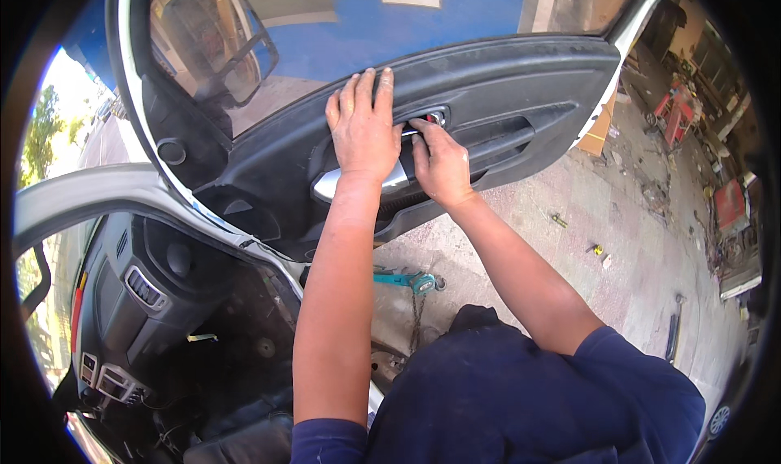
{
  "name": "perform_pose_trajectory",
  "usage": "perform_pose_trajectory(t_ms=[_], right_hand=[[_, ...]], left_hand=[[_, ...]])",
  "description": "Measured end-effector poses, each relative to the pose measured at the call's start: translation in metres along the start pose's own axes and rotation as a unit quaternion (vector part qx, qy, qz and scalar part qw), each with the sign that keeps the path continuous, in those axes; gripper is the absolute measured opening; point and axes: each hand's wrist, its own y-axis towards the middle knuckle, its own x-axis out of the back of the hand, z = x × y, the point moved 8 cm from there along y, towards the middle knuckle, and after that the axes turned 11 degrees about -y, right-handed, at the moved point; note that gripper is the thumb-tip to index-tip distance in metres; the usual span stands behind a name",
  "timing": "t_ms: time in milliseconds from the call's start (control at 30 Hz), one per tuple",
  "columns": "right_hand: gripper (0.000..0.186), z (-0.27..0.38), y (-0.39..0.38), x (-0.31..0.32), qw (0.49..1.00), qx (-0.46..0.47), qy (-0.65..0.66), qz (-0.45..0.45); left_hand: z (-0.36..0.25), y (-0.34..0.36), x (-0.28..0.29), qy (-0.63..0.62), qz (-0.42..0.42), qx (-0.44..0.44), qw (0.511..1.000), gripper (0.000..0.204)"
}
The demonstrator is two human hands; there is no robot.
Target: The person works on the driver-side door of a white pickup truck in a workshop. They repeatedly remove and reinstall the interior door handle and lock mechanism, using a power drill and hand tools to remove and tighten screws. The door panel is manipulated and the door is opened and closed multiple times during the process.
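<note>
An open car door with a black inner panel (504, 81) stands in front of me. My left hand (364, 134) lies flat on the panel, fingers stretched up toward the window ledge. Below its wrist shows a silver trim piece (328, 185). To its right, my right hand (442, 161) is closed at the inner door handle (440, 116), index finger and thumb bent around its left end. The handle's recess has a dark rim and a bit of red inside. My fingers hide much of the lever.
A teal ratchet-like tool (421, 283) lies below the door. Left, the dashboard (130, 317) and dark cabin stand within the door opening. Small yellow-green items (598, 250) and a long tool (674, 334) lie on the concrete floor (553, 277). Red equipment (679, 110) stands farther right.
</note>
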Motion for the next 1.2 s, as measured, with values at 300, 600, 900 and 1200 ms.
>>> perform_pose_trajectory(t_ms=[300,600,900,1200], right_hand=[[0.033,0.002,-0.003,0.0,0.999,0.012,-0.049,0.016],[0.044,0.012,-0.005,0.0,0.992,0.022,-0.12,0.035],[0.049,0.013,-0.013,0.009,0.995,0.023,-0.096,0.008],[0.052,0.015,-0.013,0.004,0.994,0.017,-0.102,0.017]], left_hand=[[-0.004,0.002,-0.002,0.005,0.023,-0.002,1.0,0.098],[-0.003,0.001,-0.005,0.026,0.05,0.003,0.998,0.097],[-0.002,0.0,-0.007,0.045,0.048,0.002,0.998,0.098],[-0.004,0.002,-0.007,0.039,0.048,-0.005,0.998,0.099]])
